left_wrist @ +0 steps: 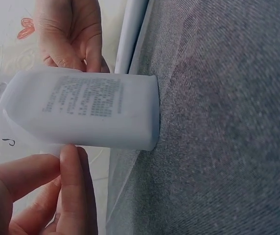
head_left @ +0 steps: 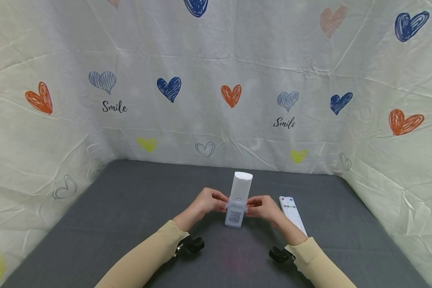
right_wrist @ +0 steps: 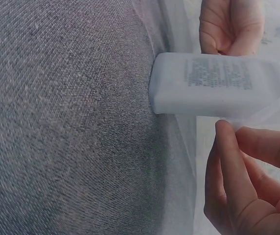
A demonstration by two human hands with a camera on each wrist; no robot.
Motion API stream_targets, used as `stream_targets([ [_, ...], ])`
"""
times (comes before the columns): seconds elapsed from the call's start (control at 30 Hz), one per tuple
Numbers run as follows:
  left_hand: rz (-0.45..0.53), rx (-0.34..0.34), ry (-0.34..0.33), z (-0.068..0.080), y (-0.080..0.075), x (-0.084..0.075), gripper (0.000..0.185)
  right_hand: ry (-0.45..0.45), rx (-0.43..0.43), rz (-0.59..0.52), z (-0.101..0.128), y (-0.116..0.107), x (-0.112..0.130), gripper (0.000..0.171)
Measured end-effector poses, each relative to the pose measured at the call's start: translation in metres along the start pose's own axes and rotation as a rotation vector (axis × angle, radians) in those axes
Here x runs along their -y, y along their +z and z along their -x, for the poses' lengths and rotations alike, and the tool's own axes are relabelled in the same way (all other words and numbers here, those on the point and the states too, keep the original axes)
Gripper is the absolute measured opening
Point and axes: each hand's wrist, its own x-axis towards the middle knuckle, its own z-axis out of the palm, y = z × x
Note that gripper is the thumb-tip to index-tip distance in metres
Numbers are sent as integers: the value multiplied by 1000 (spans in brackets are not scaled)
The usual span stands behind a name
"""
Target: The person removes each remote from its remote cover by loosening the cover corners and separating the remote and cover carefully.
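A white, flat device with rounded ends (head_left: 242,184) stands upright on the dark table in the head view, leaning slightly. Around its lower part is a translucent soft cover (head_left: 235,216); small printed text shows through it. My left hand (head_left: 210,201) pinches the upper edge of the cover on the left side between thumb and fingers. On the opposite side, my right hand (head_left: 263,207) pinches the same edge. Both wrist views show the cover's bottom end on the cloth, with the fingertips (left_wrist: 69,154) of the left hand and those (right_wrist: 225,128) of the right at its flared rim.
A white remote control (head_left: 293,214) with several small buttons lies right of the right hand, partly behind that forearm. Dark grey cloth (head_left: 158,184) covers the table. A white sheet printed with hearts (head_left: 201,120) hangs behind and along both sides.
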Motion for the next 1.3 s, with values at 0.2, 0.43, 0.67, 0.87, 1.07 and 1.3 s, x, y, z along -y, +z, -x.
stream_targets([
  [0.2, -10, 11, 0, 0, 0, 1, 17, 10, 9, -2, 1, 2, 0, 32],
  [0.43, -34, 19, -9, 0, 0, 2, 15, 9, 16, 2, 0, 4, -2, 31],
  [0.67, -69, 32, 8, 0, 0, 6, 15, 6, 25, 25, -1, 5, -5, 30],
  [0.87, -99, 46, 9, -1, 0, 8, 15, 30, 13, 74, 1, 7, -2, 28],
  [1.07, -129, 51, 8, 0, 0, 8, 14, 33, 11, 86, -1, 9, -5, 27],
  [1.3, -133, 51, 8, 0, 1, 9, 15, 29, 23, 67, 1, 12, -4, 28],
])
